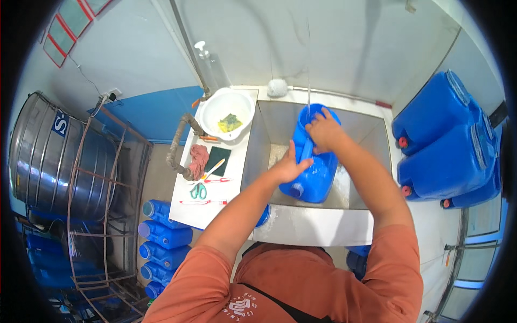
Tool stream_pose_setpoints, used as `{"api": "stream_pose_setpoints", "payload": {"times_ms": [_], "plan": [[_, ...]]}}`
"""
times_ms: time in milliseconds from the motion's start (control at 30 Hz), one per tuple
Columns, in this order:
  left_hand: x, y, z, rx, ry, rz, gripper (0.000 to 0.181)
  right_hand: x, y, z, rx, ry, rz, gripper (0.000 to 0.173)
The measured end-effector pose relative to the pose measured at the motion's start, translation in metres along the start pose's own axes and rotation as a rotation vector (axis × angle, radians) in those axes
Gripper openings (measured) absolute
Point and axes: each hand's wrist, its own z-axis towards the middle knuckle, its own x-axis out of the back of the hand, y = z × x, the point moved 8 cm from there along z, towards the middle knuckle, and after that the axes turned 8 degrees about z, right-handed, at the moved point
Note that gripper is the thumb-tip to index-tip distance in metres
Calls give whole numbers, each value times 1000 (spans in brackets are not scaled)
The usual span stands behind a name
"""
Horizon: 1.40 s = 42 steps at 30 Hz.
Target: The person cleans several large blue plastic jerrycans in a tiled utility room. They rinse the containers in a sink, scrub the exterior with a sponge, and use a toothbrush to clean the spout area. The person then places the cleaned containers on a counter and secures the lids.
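Observation:
A blue plastic water jug (315,177) lies tilted in the sink basin (278,149), its wide round mouth toward the far wall and its small spout toward me. A thin stream of water (309,89) comes down at the wide mouth. My right hand (325,131) is at the rim of that mouth, fingers bent over it; whether it grips the rim I cannot tell. My left hand (291,163) rests against the jug's left side by the handle, thumb and fingers apart.
Left counter: white basin (206,113) with a sponge, pink cloth (198,161), green scouring pad (218,160), green-handled scissors (198,191), brushes and a pipe (173,149). A long-handled brush (278,88) lies on the back ledge. Blue jugs (444,161) stand right; more (169,234) sit lower left.

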Motion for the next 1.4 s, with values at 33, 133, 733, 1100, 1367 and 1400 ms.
{"api": "stream_pose_setpoints", "payload": {"times_ms": [33, 133, 733, 1100, 1367, 1400], "plan": [[-6, -9, 2, -19, 2, -25, 121, -6, -2, 0, -37, -51, 40, 69], [-12, -23, 0, -38, 41, -118, 119, -12, -4, 5, -79, -152, 126, 65], [260, 9, -195, -68, 121, -833, 118, 278, 165, -83, -42, 1221, 918, 41], [211, 1, -143, 38, 186, -540, 85, -186, -11, -95, -526, 607, 2912, 55], [220, 112, -147, -460, 309, -433, 133, -151, -36, -57, -350, 378, 2973, 47], [225, 120, -150, -424, 343, -394, 129, -149, -35, -56, -358, 347, 2979, 45]]}}
